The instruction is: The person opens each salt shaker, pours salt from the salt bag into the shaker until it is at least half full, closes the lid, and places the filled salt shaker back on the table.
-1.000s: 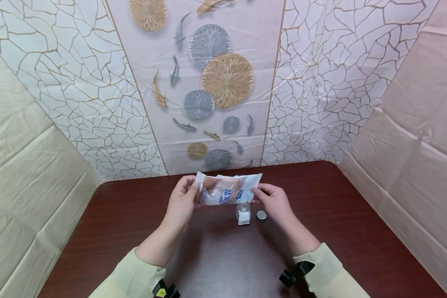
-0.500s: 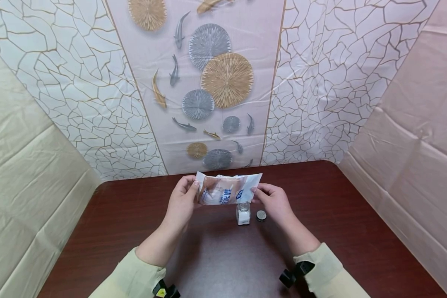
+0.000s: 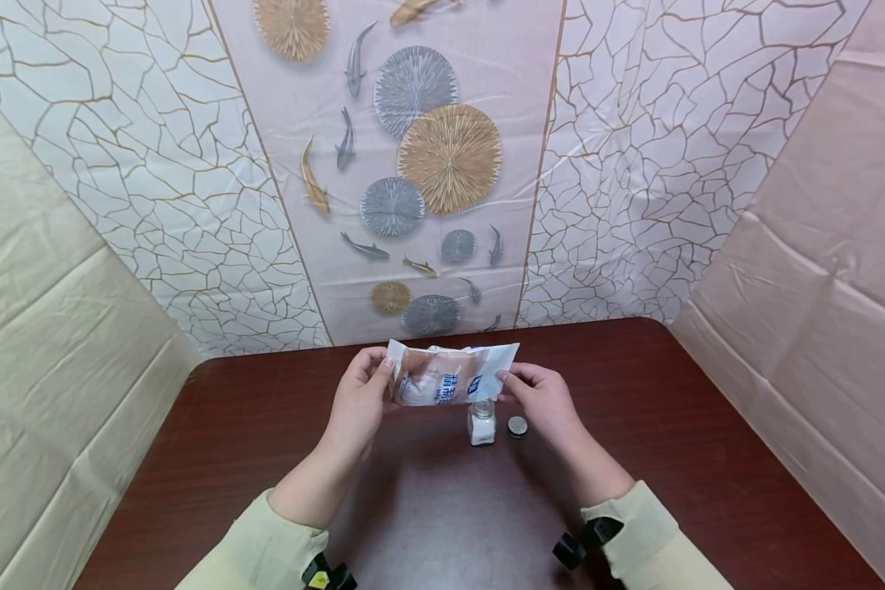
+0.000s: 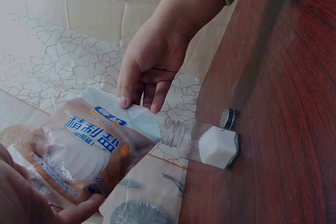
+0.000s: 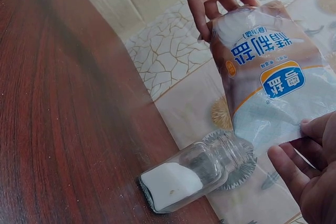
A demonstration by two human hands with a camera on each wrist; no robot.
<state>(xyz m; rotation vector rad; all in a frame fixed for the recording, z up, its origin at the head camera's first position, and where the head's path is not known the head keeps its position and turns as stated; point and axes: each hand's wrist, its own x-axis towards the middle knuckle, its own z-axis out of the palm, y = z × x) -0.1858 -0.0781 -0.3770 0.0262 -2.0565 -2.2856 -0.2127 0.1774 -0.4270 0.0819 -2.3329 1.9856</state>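
At the bottom of the head view, two pale sleeves [image 3: 649,528] reach in from the lower left and lower right, with a black device [image 3: 583,542] at each wrist. The dark red-brown surface [image 3: 442,516] spreads across the lower half of the frame.

Just right of centre, a clear glass jar [image 3: 482,428] stands upright and uncapped, white grains heaped at a slant in its lower part. Just to its right lies a round metallic lid [image 3: 517,427].

Both hands are grasping a printed bag [image 3: 442,377], held tilted above the surface slightly below the centre of the frame. The left hand [image 3: 359,397] grips its left end, thumb in front; the right hand [image 3: 546,400] pinches its right end. The wrist views show the bag's pale end right at the jar's mouth; whether they touch is unclear.

Beyond the far edge, a patterned backdrop [image 3: 450,160] with gold and grey discs and fish fills the upper frame, between plain beige cloths [image 3: 819,311] at left and right.
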